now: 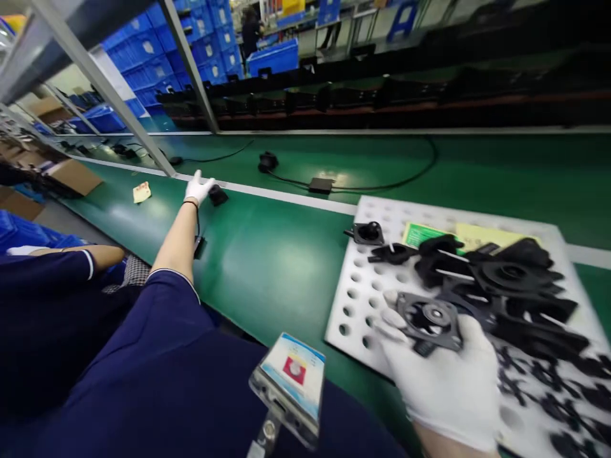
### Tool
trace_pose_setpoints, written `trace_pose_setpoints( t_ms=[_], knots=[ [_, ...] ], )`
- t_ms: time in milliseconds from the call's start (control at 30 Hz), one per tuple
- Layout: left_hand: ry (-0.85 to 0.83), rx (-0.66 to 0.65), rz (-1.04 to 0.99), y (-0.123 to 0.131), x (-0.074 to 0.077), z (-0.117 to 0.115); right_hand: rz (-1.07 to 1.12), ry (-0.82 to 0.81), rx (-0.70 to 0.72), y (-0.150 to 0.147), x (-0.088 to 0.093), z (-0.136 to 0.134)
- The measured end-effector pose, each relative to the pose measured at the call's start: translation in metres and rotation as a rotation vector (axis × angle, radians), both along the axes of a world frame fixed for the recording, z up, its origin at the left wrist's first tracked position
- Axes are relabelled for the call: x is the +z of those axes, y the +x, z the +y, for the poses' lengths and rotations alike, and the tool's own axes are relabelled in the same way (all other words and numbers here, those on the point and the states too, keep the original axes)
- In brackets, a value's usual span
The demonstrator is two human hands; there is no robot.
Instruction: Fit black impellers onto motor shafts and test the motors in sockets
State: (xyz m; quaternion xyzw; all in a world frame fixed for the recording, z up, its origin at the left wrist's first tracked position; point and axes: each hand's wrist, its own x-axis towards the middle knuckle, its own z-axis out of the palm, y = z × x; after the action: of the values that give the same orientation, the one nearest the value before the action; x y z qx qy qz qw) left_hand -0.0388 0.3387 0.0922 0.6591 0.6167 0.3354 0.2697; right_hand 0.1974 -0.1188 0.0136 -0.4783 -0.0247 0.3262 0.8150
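My left hand (197, 189), in a white glove, is stretched far forward over the green workbench with its fingers apart. Right beside its fingertips sits a small black part (218, 195); whether they touch is unclear. A small black box (199, 247) with a thin cable lies below that forearm. My right hand (442, 375), also gloved, grips a black square motor frame (432, 320) with a round metallic hub in its middle. This hand is above a white perforated board (347, 312), where several black plastic parts (515, 273) are piled and smaller black clips (539, 375) lie scattered.
Behind a pale strip, a cable with a black inline box (320, 185) and a black plug (268, 161) lies on the green surface. A metal post (114, 102) rises near my left hand. A yellow paper (142, 192) lies farther left. A co-worker's arm (105, 256) is at left.
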Motion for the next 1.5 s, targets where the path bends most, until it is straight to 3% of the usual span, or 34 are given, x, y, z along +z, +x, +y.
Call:
trace_pose_setpoints(
  t_ms=[167, 300, 400, 500, 600, 700, 867, 933, 1000, 1033, 1167, 1233, 1300, 1367, 1433, 1500],
  knots=[
    [-0.159, -0.019, -0.044, 0.016, -0.02, 0.011, -0.019, -0.201, 0.003, 0.0, -0.006, 0.002],
    [-0.241, -0.056, -0.164, 0.036, -0.022, -0.009, 0.111, -0.117, 0.058, 0.005, 0.005, 0.013],
    [-0.365, -0.178, -0.365, 0.05, -0.013, -0.053, 0.253, 0.016, 0.146, -0.001, 0.027, 0.037],
    [-0.612, -0.452, -0.668, 0.066, -0.003, -0.122, 0.189, 0.166, 0.157, -0.019, 0.048, 0.067],
    [-0.794, -0.622, -0.792, 0.082, 0.004, -0.191, -0.007, 0.237, 0.16, -0.033, 0.055, 0.092],
    [-0.835, -0.666, -0.801, 0.095, 0.005, -0.236, -0.354, 0.182, 0.096, -0.029, 0.05, 0.101],
    [-0.784, -0.752, -0.75, 0.11, -0.002, -0.264, -1.048, 0.038, 0.08, 0.0, 0.047, 0.084],
    [-0.761, -0.773, -0.767, 0.115, 0.003, -0.267, -1.222, 0.022, 0.062, 0.009, 0.048, 0.076],
    [-0.715, -0.78, -0.82, 0.119, 0.02, -0.267, -1.198, -0.009, 0.095, 0.014, 0.047, 0.07],
    [-0.673, -0.776, -0.851, 0.121, 0.034, -0.267, -1.127, -0.043, 0.178, 0.013, 0.045, 0.068],
    [-0.388, -0.765, -0.968, 0.134, 0.112, -0.271, -0.811, -0.237, 0.837, -0.008, 0.036, 0.068],
    [-0.227, -0.832, -1.014, 0.146, 0.152, -0.279, -0.709, -0.279, 0.981, -0.023, 0.037, 0.079],
    [-0.109, -0.875, -1.04, 0.162, 0.186, -0.291, -0.615, -0.256, 0.952, -0.031, 0.048, 0.101],
    [-0.059, -0.856, -1.067, 0.18, 0.212, -0.302, -0.514, -0.176, 0.833, -0.024, 0.067, 0.128],
    [-0.027, -0.814, -1.092, 0.198, 0.232, -0.309, -0.47, -0.059, 0.655, 0.003, 0.09, 0.155],
    [0.044, -0.807, -1.079, 0.214, 0.248, -0.309, -0.536, 0.003, 0.397, 0.052, 0.114, 0.172]
  ],
)
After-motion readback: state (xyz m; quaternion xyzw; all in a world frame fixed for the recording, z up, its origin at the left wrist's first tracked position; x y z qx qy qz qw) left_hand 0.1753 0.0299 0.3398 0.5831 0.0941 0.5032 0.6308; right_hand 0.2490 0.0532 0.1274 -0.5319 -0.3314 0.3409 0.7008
